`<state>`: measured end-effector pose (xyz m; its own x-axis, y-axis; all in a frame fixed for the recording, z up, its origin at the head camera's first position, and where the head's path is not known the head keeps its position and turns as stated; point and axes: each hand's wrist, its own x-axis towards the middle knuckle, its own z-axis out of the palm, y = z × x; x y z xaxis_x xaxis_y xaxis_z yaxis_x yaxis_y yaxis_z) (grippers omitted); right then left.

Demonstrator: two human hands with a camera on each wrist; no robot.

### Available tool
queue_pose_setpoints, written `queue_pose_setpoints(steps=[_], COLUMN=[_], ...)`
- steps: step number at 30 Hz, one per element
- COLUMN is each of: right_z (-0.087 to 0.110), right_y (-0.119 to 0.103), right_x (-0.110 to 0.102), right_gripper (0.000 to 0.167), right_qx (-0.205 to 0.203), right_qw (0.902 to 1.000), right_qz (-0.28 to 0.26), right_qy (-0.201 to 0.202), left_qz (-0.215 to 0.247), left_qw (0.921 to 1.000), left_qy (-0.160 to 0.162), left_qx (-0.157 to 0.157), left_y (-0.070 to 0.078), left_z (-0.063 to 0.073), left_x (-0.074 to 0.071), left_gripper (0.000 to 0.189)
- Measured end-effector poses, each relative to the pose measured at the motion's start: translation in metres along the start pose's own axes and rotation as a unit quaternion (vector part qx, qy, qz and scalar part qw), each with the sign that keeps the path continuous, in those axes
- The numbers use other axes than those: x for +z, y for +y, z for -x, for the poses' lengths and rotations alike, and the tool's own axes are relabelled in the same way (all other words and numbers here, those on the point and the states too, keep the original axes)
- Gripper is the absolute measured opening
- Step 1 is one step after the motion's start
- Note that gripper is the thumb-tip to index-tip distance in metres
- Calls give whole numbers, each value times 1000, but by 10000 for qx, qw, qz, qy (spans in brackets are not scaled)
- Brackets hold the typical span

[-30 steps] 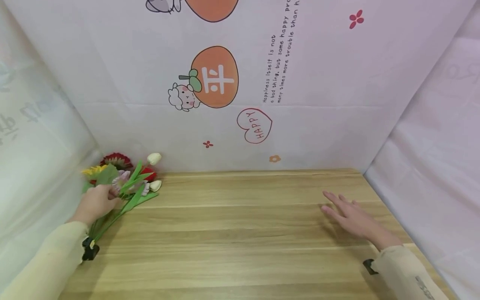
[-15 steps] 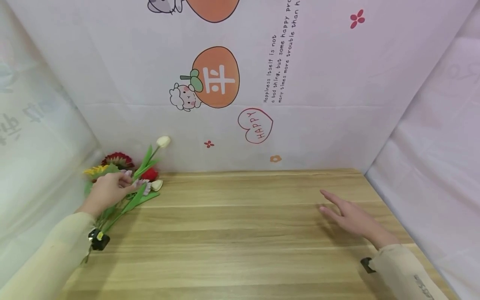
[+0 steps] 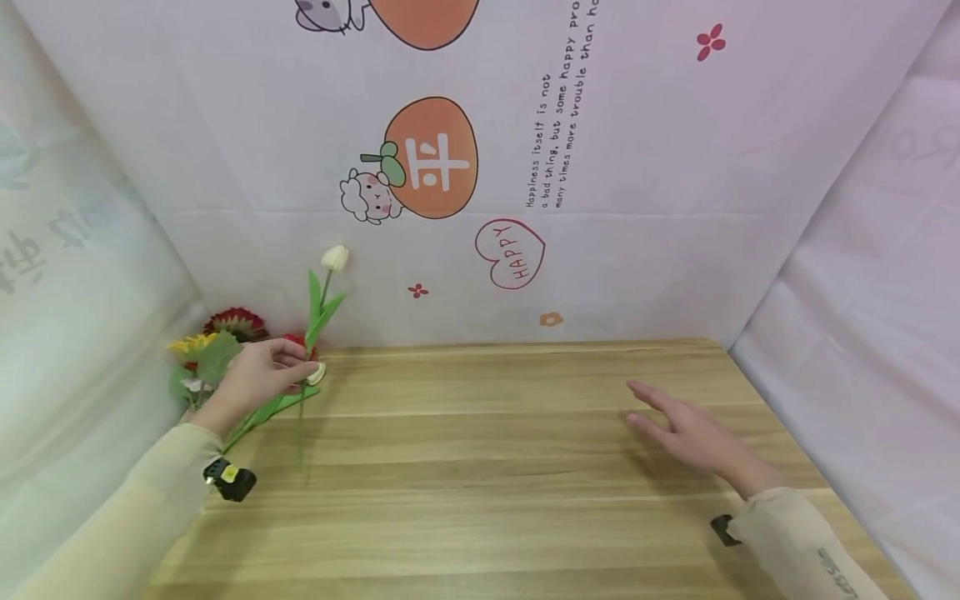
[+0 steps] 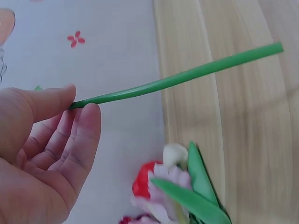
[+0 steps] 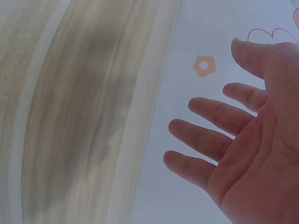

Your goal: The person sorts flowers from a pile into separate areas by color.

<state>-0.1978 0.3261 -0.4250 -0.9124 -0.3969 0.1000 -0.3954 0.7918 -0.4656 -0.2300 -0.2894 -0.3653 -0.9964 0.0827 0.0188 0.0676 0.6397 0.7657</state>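
Note:
My left hand (image 3: 258, 375) pinches a white tulip (image 3: 334, 258) by its green stem, thumb against fingertips. The bloom points up, with green leaves below it. In the left wrist view the bare lower stem (image 4: 187, 76) sticks out past the fingertips, and the bloom is out of frame. Beneath and behind this hand lies a bunch of flowers: a dark red bloom (image 3: 235, 322), a yellow one (image 3: 192, 343) and a second white tulip (image 3: 317, 373). Lilac petals (image 4: 170, 179) show in the left wrist view. My right hand (image 3: 693, 433) hovers over the table's right side, fingers extended, holding nothing.
A wooden table (image 3: 480, 467) spans the space between the hands. White printed cloth (image 3: 637, 167) rises behind its back edge, with more cloth on the left and right sides. A small black camera (image 3: 231, 480) sits at the left wrist.
The left hand has moved right, lifting the white tulip up and away from the bunch; its stem now hangs nearly upright. The right hand has drifted slightly left.

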Motion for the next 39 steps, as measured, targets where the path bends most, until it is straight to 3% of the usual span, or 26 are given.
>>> queue_pose_setpoints(steps=[7,16,31,39], right_z=[-6,-18,-40,-49], right_y=[-6,-19,-53,-76], right_x=[3,11,28,38], right_gripper=[60,55,48,47], right_qx=[-213,-282,-327,-393], right_qw=[9997,9974,9858,9794], right_qz=[-92,-661,-1576,-1850], right_qy=[94,2,-474,-702], left_qz=[486,1128,2567,2991], left_qw=[9986,9934,9659,9529], left_qy=[-38,-202,-346,-495], left_qx=[185,6,7,-43], left_y=[18,36,64,84], left_z=[-5,-14,-29,-35], left_x=[19,44,105,130], left_gripper=[37,39,28,28])
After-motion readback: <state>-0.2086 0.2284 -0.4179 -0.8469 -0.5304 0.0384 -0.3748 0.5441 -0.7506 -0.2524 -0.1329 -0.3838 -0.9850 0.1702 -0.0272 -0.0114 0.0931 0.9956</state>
